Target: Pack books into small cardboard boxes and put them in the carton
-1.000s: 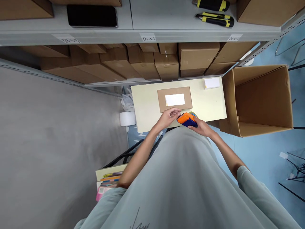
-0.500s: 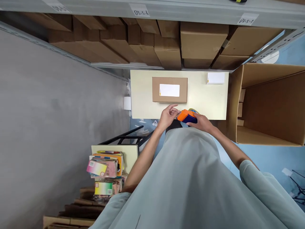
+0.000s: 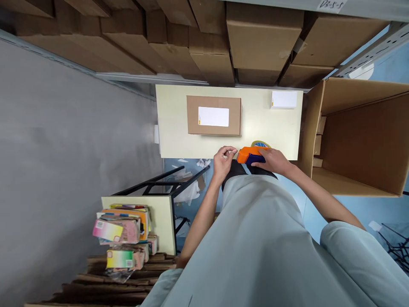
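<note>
My right hand (image 3: 275,163) is wrapped around an orange and dark-blue hand-held device (image 3: 244,154) over the front edge of the cream table (image 3: 275,132); its exact kind is unclear. My left hand (image 3: 224,163) is just left of the device's orange end, thumb and forefinger pinched together. Whatever lies between those fingertips is too small to make out. Just behind the device, partly hidden by it, is a yellow-rimmed roll of tape (image 3: 260,143). A closed brown carton (image 3: 214,100) with a white label (image 3: 213,116) sits farther back on the table.
A small white box (image 3: 283,100) stands at the table's back right. Right of the table is a large open carton (image 3: 361,140). Shelved boxes (image 3: 265,42) line the back. Lower left, a small table (image 3: 162,217) bears stacked colourful packets (image 3: 119,258), near folded cardboard (image 3: 105,285).
The view has shifted, so the shelf and table sit farther left and higher. My left hand has moved slightly away from the device's end. The device stays in my right hand.
</note>
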A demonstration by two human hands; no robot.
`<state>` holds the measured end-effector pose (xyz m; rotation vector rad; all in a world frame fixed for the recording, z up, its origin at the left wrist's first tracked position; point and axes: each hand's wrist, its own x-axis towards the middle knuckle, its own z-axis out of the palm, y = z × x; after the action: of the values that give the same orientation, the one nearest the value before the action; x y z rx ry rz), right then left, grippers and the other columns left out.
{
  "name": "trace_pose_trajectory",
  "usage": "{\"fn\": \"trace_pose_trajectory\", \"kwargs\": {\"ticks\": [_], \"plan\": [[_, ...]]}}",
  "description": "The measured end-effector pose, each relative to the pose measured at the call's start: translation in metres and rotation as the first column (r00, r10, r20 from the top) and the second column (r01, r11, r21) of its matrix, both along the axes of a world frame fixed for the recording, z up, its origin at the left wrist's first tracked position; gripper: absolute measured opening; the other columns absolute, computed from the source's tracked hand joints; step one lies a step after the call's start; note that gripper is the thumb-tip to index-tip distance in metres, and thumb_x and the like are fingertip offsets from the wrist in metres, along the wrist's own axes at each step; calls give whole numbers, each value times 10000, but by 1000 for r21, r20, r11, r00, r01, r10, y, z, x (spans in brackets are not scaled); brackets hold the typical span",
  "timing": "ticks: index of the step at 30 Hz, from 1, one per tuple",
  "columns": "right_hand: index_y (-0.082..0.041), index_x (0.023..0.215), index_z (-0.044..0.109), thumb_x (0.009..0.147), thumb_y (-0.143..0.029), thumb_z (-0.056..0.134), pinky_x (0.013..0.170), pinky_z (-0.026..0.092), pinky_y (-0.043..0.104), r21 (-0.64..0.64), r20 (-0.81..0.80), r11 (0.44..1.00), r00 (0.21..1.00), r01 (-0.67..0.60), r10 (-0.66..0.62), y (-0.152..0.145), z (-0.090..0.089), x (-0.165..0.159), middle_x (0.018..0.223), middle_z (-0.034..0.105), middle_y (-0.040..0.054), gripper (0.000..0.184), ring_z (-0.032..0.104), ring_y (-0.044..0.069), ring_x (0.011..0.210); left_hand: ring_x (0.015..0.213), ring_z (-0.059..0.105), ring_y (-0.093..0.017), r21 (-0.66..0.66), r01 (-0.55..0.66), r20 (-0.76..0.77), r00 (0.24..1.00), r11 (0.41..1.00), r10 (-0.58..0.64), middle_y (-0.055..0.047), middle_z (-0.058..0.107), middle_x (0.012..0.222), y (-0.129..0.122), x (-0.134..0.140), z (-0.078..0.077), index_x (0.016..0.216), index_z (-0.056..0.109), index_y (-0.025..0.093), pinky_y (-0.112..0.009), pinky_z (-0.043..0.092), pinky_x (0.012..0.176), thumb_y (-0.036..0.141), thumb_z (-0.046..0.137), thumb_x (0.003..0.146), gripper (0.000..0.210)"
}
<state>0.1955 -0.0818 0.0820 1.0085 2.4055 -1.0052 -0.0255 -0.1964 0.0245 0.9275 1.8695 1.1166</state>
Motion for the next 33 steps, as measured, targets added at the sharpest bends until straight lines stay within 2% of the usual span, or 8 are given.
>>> {"fn": "trace_pose_trajectory", "kwargs": {"ticks": [3, 7, 11, 17, 20, 23, 28, 33], "plan": [[-214, 1269, 670, 1033, -615, 669, 773, 545, 392, 37, 21, 999, 999, -28, 28, 11, 6, 24, 1001, 777, 110, 465, 744, 328, 923, 732, 565, -166, 33, -54, 30, 998, 998, 53, -29, 720, 843, 3, 8, -6, 890, 773, 215, -304, 509, 787, 530, 748, 948, 321], [-211, 1308, 662, 1038, -645, 628, 710, 506, 370, 101, 110, 995, 994, 7, -18, 31, 10, 64, 921, 769, 82, 512, 740, 314, 827, 776, 608, -166, 16, -234, 23, 972, 972, 233, -33, 735, 868, -6, -15, -19, 899, 757, 205, -290, 518, 801, 507, 753, 926, 302], [-165, 1212, 672, 1047, -706, 547, 667, 461, 365, 161, 167, 985, 985, -68, 40, 52, -2, 85, 834, 739, 98, 580, 713, 320, 763, 851, 662, -182, -16, -234, 104, 967, 972, 234, -44, 748, 902, -11, -35, -38, 896, 739, 211, -294, 538, 845, 493, 810, 870, 292], [-76, 1248, 630, 1106, -669, 400, 904, 499, 469, 395, 144, 894, 976, -210, 166, 87, -46, 71, 1010, 764, 228, 652, 700, 370, 951, 949, 716, -193, -23, -312, 264, 914, 950, 307, -52, 753, 946, 5, -20, -74, 900, 714, 217, -299, 568, 896, 470, 865, 807, 309], [-84, 1215, 625, 1116, -671, 335, 976, 488, 491, 440, 153, 863, 968, -247, 199, 101, -68, 61, 1023, 764, 235, 663, 679, 362, 961, 938, 712, -184, -24, -399, 259, 883, 917, 391, -54, 752, 944, 12, -12, -90, 894, 706, 214, -285, 571, 888, 448, 857, 814, 289], [-88, 1203, 617, 1108, -703, 281, 970, 497, 488, 447, 171, 858, 965, -254, 196, 106, -86, 55, 991, 756, 225, 708, 668, 358, 947, 932, 704, -181, -12, -467, 221, 861, 884, 458, -64, 752, 955, 19, -9, -102, 894, 703, 207, -269, 566, 861, 434, 836, 836, 269], [-95, 1201, 611, 1093, -749, 219, 935, 525, 500, 477, 171, 851, 973, -218, 153, 102, -103, 50, 965, 746, 214, 771, 672, 370, 956, 933, 692, -173, -4, -552, 157, 823, 834, 546, -58, 743, 942, 36, -5, -113, 905, 703, 199, -262, 565, 863, 342, 788, 878, 168], [-107, 1200, 624, 1096, -753, 211, 918, 553, 485, 512, 151, 846, 985, -150, 83, 100, -109, 49, 936, 736, 190, 774, 681, 359, 967, 963, 701, -160, 28, -690, 132, 719, 723, 682, -51, 727, 967, 57, 8, -117, 937, 707, 189, -254, 550, 877, 189, 701, 923, 16]]}}
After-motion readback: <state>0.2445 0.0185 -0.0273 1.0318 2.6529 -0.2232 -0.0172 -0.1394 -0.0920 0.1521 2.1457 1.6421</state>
